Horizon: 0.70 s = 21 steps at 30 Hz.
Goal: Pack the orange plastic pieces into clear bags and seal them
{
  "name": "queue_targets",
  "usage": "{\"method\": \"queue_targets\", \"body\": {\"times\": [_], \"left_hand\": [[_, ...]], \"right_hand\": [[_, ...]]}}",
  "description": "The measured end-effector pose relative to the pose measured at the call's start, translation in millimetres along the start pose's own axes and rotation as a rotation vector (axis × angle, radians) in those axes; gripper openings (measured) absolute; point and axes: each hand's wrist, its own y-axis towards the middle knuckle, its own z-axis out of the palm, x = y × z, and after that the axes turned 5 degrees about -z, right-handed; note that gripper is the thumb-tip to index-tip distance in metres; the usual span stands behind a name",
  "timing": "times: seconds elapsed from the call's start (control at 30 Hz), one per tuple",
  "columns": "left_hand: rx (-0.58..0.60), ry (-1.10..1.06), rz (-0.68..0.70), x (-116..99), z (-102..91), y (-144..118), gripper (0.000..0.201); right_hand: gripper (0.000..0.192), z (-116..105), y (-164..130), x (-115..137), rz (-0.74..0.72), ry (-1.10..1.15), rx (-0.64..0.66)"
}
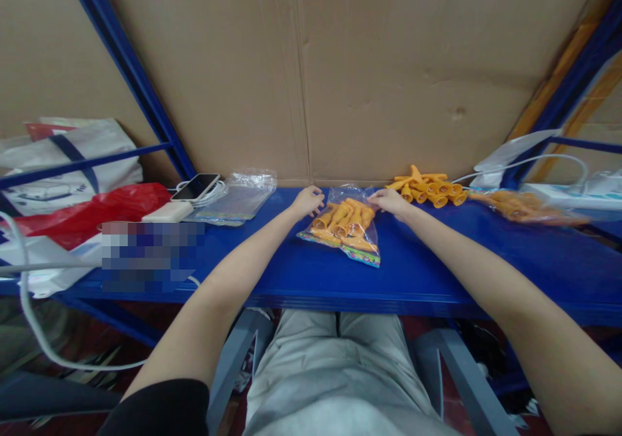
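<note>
Pinching the far edge of a clear plastic bag (346, 225) with both hands, the person sits at a blue worktop (427, 267) with forearms stretched forward. The left hand (308, 201) curls its fingers onto the bag's far left corner, and the right hand (389, 201) grips the far right corner; both look closed on the plastic at the mouth. The bag lies flat in the middle of the worktop, already stuffed with orange balloons and showing a colourful printed strip along its near edge.

Just to the right, a loose heap of orange balloons (430, 188) lies against the cardboard backing, and further right another filled bag (527, 207) rests near a white cable. On the left sit a stack of empty clear bags (238, 197), a phone (195, 186) and a white power bank (168, 212), with a red plastic bag (92, 212) beyond.

It looks to me like the closing stage of packing 1 bag. The next move probably calls for pressing the mouth shut evenly from corner to corner, keeping the balloons clear of the seal.
</note>
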Motion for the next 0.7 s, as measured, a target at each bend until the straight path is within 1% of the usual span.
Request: {"method": "queue_targets", "body": {"times": [0.07, 0.1, 0.17, 0.23, 0.33, 0.43, 0.57, 0.7], "left_hand": [[-0.052, -0.052, 0.008, 4, 5.0, 4, 0.030], [-0.060, -0.078, 0.008, 5, 7.1, 6, 0.033], [-0.042, -0.140, 0.003, 9, 9.8, 10, 0.037], [0.002, -0.218, -0.006, 11, 10.1, 12, 0.037], [0.055, -0.319, -0.036, 14, 7.2, 15, 0.027], [0.086, -0.354, -0.065, 15, 3.0, 16, 0.005], [0.119, -0.347, -0.044, 14, -1.0, 13, 0.024], [0.071, -0.434, -0.106, 10, -2.8, 7, 0.031]], "right_hand": [[0.024, 5, 2, -3, 0.021, 0.177, -0.014], [0.026, 7, 2, -5, 0.028, 0.266, -0.009], [0.028, 11, 3, -8, 0.036, 0.420, 0.002], [0.028, 13, 2, -9, 0.037, 0.515, 0.003], [0.028, 15, -1, -9, 0.034, 0.580, 0.011], [0.027, 16, -5, -7, 0.045, 0.619, 0.049], [0.026, 15, -5, -6, 0.069, 0.639, 0.088], [0.025, 12, -2, -7, 0.093, 0.626, 0.143]]}}
